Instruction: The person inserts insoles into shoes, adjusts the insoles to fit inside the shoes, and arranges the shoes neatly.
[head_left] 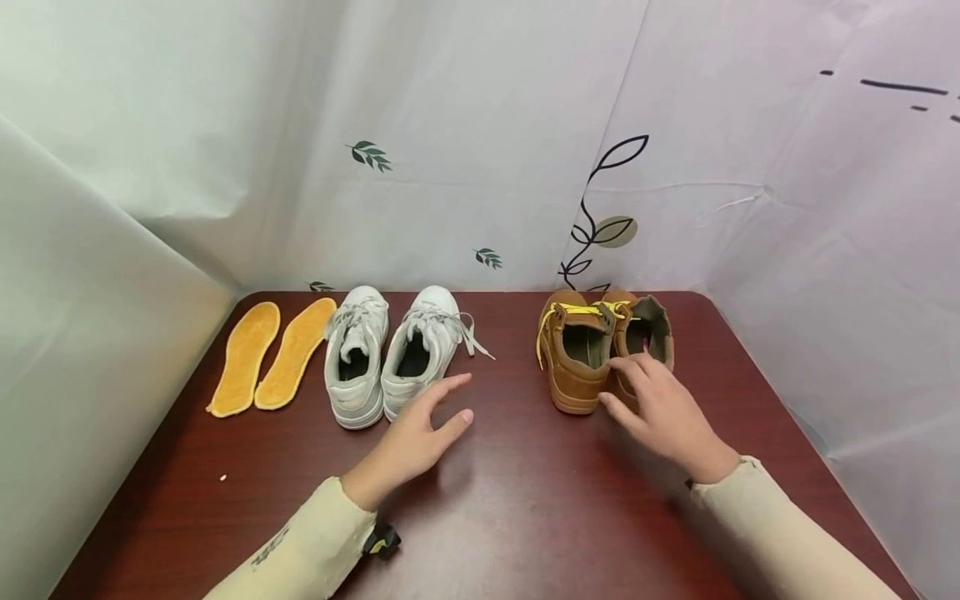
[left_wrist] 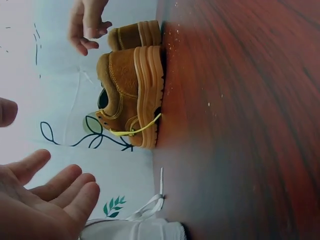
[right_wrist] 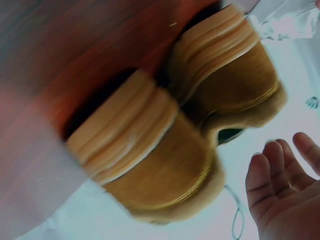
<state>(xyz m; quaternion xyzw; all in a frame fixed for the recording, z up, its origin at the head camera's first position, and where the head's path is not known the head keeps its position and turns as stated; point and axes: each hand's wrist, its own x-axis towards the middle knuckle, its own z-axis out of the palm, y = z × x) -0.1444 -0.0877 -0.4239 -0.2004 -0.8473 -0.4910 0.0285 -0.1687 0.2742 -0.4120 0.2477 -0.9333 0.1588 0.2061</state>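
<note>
Standing on the dark red bench (head_left: 525, 508), heels toward the head camera: white shoes (head_left: 360, 333), set close together, with a pale lace (head_left: 480, 347) trailing off to their right. In front of the right-hand one, overlapping its heel in the head view, the left hand (head_left: 412, 437): fingers relaxed and wide, with the thumb well apart from the index (touching that heel or merely near it, cannot tell).

Well to the right of the white shoes, brown shoes (head_left: 577, 379), likewise side by side and upright, with yellow laces (head_left: 576, 309), ridged tan soles (right_wrist: 127, 140) and a grey-green lining. Also to the right of the white shoes, over the near end of the brown pair, the right hand (head_left: 663, 412): fingers loosely stretched and wide, apart from both heels in the right wrist view (rather blurred there).

To the left of the white shoes, two orange insoles (head_left: 243, 358), flat and slanting, near each other. Nearer the camera than the white shoes and left of them, a small white speck (head_left: 222, 477). Also nearer than the white shoes, cream sleeves (head_left: 307, 533) on both arms, and at the left cuff a black strap (head_left: 382, 540) with a yellow mark. Behind the white shoes, a pale sheet (head_left: 450, 92) printed with leaves (head_left: 369, 156).
</note>
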